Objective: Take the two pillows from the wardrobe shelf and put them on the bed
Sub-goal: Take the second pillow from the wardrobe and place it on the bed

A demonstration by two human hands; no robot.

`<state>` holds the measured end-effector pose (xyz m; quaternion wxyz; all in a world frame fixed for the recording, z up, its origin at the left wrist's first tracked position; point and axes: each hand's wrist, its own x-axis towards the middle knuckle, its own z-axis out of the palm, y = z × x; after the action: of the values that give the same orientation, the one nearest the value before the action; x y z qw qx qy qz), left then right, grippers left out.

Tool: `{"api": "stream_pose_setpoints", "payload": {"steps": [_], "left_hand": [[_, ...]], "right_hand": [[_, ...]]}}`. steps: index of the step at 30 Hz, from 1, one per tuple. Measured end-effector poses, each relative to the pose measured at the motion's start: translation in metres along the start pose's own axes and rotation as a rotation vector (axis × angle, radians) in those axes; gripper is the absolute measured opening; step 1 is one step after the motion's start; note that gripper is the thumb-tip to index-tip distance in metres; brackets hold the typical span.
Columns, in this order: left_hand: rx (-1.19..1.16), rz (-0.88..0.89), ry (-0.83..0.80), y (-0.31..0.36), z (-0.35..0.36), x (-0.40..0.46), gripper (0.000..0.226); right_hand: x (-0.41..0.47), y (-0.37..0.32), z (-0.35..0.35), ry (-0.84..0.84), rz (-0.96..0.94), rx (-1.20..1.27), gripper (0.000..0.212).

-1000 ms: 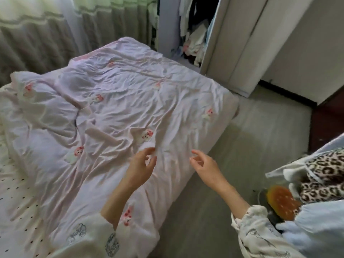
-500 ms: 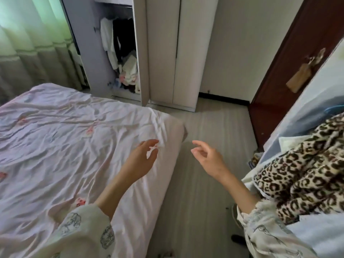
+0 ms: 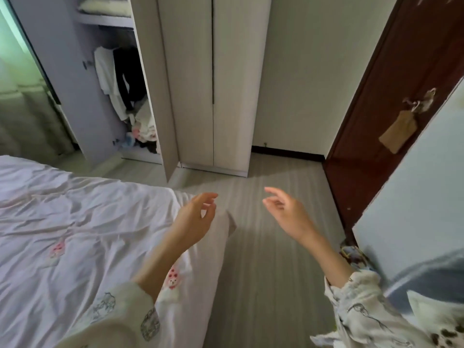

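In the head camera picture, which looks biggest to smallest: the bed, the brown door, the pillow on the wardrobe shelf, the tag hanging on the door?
1. bed
2. brown door
3. pillow, partly cut off and far away, so unsure
4. tag

Both arms reach forward from the bottom of the view, sleeves pushed back to mid-forearm and wrists bare. The left hand [image 3: 194, 219] is raised with its palm turned inward toward the other hand, fingers loosely curled, thumb and forefinger near each other but holding nothing. The right hand [image 3: 288, 213] mirrors it, well apart from the left, palm facing inward, fingers relaxed and slightly bent, its grip empty too.
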<state>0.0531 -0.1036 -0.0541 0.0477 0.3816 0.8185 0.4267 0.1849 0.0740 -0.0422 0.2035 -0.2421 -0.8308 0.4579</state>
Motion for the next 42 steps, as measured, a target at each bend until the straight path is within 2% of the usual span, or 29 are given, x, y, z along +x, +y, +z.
{"api": "stream_pose_setpoints", "payload": {"steps": [10,16,26,32,42], "left_hand": [[0.0,-0.033,0.089,-0.01,0.076,0.243,0.029],[0.006,-0.115,0.122,-0.032,0.089,0.351,0.03],[0.031,-0.273,0.275,-0.133,0.074,0.515,0.027],[0.007,-0.363,0.432,-0.199,0.029,0.614,0.025],[0.074,-0.503,0.562,-0.287,-0.029,0.717,0.027]], "right_hand": [[0.245,0.052,-0.053,-0.066,-0.051,0.044,0.033],[0.385,0.06,-0.057,-0.138,-0.1,0.014,0.032],[0.6,0.081,0.02,-0.331,-0.16,-0.034,0.033],[0.731,0.053,0.078,-0.447,-0.229,-0.041,0.033],[0.894,0.01,0.195,-0.65,-0.347,-0.026,0.033]]}}
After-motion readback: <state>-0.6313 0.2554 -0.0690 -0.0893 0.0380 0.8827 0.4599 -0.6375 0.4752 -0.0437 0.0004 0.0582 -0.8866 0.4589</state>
